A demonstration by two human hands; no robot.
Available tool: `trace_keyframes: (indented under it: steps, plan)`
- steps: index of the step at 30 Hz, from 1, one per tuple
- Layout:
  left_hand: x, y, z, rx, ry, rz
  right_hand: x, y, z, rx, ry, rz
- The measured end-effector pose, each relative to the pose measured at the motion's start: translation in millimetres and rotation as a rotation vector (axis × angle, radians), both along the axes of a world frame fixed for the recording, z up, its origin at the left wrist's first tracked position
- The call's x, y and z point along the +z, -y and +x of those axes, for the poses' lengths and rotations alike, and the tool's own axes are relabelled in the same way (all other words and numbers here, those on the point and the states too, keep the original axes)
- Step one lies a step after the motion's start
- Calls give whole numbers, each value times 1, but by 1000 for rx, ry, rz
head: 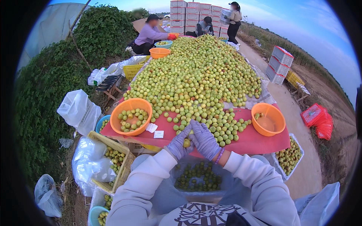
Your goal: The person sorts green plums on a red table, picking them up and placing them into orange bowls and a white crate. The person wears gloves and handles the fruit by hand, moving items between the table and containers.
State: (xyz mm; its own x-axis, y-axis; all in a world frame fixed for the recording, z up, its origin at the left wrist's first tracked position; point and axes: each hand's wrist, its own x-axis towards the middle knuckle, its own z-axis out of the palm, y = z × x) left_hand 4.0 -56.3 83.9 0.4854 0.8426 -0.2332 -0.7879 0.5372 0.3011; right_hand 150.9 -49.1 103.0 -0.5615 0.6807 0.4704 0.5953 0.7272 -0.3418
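My left hand [180, 143] and my right hand [206, 140], both in purple-grey knit gloves, meet at the near edge of a table covered in red cloth [244, 138]. A yellowish round fruit [186, 143], apparently a jujube, rests in my left hand. Another pale green fruit [191, 132] shows between the hands. My right hand's fingers lie close together against the left; its palm is hidden. Just beyond my fingertips begins a large heap of green jujubes [195, 76]. Between my knees stands a lined crate [203, 193] with darker-looking fruit.
Orange bowls stand left [115, 120] and right [280, 128] on the table. A yellow crate [127, 166] and a white lined crate [300, 154] of fruit flank me. Three people [148, 34] are at the far end, before stacked crates [178, 17].
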Motion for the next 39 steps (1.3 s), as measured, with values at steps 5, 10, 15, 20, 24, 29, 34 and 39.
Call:
trace_keyframes:
  steps: [5, 10, 15, 20, 24, 29, 34, 39]
  plan:
    - [19, 62, -30, 115, 89, 73, 8, 29, -2, 158, -88, -30]
    - [20, 105, -191, 746, 62, 192, -26, 15, 34, 124, -281, -305]
    - [-103, 163, -336, 1093, -44, -507, -91, -10, 74, -68, -323, -737]
    - [-189, 181, -402, 1387, -280, -831, -109, -4, 83, -22, -261, -670]
    - [-176, 171, -419, 1173, -719, -947, -99, -16, 105, -106, -51, -468]
    - [-102, 143, -423, 538, -1682, -513, -83, -73, 147, -374, 222, -271]
    - [-24, 82, -326, 191, -2257, 268, -91, -116, 127, -250, 153, -248]
    - [-15, -18, -153, 240, -1633, 551, -107, -122, 63, -210, 475, -229]
